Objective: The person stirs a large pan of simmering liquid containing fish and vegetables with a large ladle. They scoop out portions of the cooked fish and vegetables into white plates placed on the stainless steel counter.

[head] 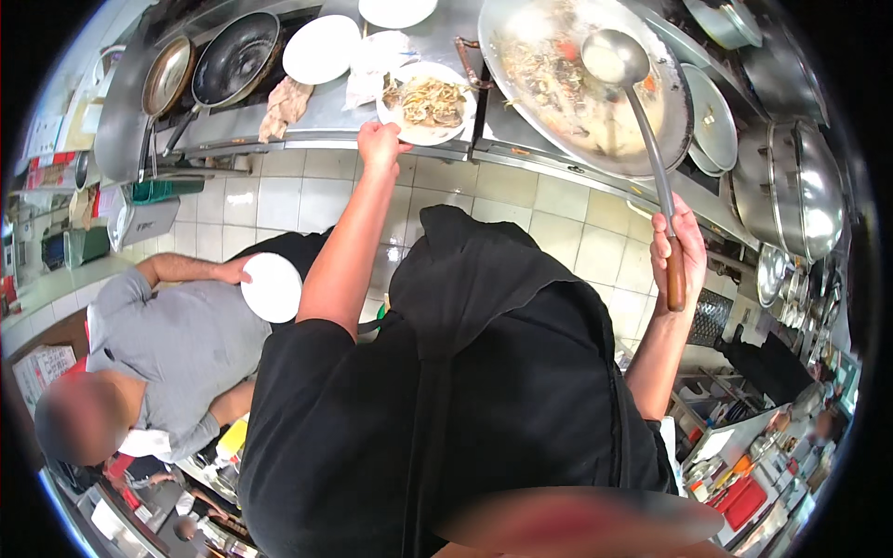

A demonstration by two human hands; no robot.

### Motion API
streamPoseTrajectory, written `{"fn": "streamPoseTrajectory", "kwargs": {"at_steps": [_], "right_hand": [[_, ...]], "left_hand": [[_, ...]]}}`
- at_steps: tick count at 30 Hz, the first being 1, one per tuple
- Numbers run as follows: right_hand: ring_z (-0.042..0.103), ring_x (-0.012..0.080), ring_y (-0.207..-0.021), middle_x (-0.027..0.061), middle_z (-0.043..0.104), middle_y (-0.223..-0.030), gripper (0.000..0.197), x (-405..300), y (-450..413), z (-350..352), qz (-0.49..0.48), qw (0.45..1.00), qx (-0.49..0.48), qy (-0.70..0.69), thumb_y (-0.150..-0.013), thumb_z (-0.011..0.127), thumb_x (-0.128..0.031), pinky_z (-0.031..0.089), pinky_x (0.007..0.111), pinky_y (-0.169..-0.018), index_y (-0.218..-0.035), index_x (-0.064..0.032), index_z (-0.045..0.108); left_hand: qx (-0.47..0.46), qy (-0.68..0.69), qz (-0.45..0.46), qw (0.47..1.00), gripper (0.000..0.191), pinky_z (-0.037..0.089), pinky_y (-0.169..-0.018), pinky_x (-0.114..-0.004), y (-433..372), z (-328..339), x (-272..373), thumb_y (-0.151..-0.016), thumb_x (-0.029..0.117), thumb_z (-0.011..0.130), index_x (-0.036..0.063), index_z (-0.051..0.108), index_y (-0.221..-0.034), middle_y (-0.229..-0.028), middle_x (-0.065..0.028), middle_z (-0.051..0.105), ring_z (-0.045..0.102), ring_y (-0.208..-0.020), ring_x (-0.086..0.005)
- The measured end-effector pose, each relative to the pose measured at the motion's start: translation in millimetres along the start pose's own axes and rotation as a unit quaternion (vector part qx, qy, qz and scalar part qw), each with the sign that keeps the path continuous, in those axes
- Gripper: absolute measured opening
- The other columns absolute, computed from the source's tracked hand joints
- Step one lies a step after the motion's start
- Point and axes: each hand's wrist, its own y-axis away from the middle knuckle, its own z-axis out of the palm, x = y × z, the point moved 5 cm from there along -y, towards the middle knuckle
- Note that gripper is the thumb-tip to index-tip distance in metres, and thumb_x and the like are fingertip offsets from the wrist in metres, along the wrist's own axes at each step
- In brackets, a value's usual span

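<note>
My right hand [680, 244] grips the steel ladle [645, 125] by its wooden handle. The ladle's bowl, with pale liquid in it, is over the large wok [677, 132], which holds steaming broth [614, 132] with noodle-like strands and red pieces. On the steel counter to the left, my left hand [382, 148] is at the near left rim of a white plate [469, 125] of noodle-like food [432, 101]. Whether the fingers grip the rim or only touch it, I cannot tell. A crumpled white plastic bag [373, 63] lies beside this plate, partly behind it.
At my left a co-worker in a grey shirt [188, 342] holds a white plate [272, 287]. Two pans, a black one [236, 61] and a brownish one [167, 77], a cloth [286, 104] and a white plate [322, 49] are on the left; metal bowls [802, 188] stand right of the wok.
</note>
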Motion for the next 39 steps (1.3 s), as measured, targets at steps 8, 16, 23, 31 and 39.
{"fn": "streamPoseTrajectory", "kwargs": {"at_steps": [8, 16, 23, 31, 39], "right_hand": [[0.050, 0.0070, -0.048, 0.0052, 0.062, -0.075, 0.038, 15, 3, -32, -0.043, 0.919, 0.197, 0.338, -0.090, 0.057, -0.006, 0.039, 0.021, -0.041, -0.127, 0.0011, 0.051], [0.049, 0.0055, -0.054, 0.0028, 0.060, -0.075, 0.043, 16, 43, -3, -0.043, 0.906, 0.160, 0.391, -0.088, 0.059, 0.001, 0.039, 0.019, -0.048, -0.130, 0.0021, 0.051], [0.052, 0.0085, -0.053, 0.0104, 0.062, -0.079, 0.037, 27, 76, 53, 0.035, 0.973, 0.126, 0.190, -0.092, 0.056, 0.001, 0.040, 0.018, -0.046, -0.129, 0.0007, 0.052], [0.052, 0.0095, -0.052, 0.0111, 0.062, -0.078, 0.037, 42, 92, 58, 0.080, 0.979, 0.109, 0.153, -0.091, 0.056, 0.000, 0.040, 0.018, -0.046, -0.128, 0.0011, 0.052], [0.050, 0.0072, -0.055, 0.0063, 0.061, -0.078, 0.040, 61, 49, 33, 0.105, 0.955, 0.110, 0.253, -0.089, 0.056, 0.004, 0.039, 0.020, -0.048, -0.129, 0.0013, 0.051]], "left_hand": [[-0.023, 0.028, 0.002, 0.999, 0.017, 0.060, -0.050, -0.036, -25, 28, 1, -0.079, -0.003, 0.055, -0.0079, 0.047, -0.094, -0.090, -0.0184, 0.057, 0.062, -0.064, -0.0249], [-0.067, 0.019, 0.005, 0.998, 0.022, 0.060, -0.049, -0.039, -44, 48, 14, -0.081, -0.004, 0.051, -0.0143, 0.051, -0.100, -0.094, -0.0219, 0.058, 0.065, -0.069, -0.0291], [-0.075, 0.032, 0.007, 0.997, 0.027, 0.060, -0.047, -0.036, -68, 50, 8, -0.080, -0.005, 0.053, -0.0176, 0.050, -0.103, -0.094, -0.0216, 0.062, 0.067, -0.070, -0.0294], [-0.074, 0.032, 0.011, 0.997, 0.035, 0.061, -0.048, -0.037, -70, 57, 16, -0.082, -0.004, 0.050, -0.0151, 0.047, -0.115, -0.101, -0.0239, 0.058, 0.066, -0.071, -0.0323], [-0.055, 0.065, 0.003, 0.996, 0.024, 0.060, -0.045, -0.038, -74, 64, 23, -0.081, -0.006, 0.053, -0.0155, 0.052, -0.103, -0.094, -0.0233, 0.060, 0.065, -0.065, -0.0294]]}}
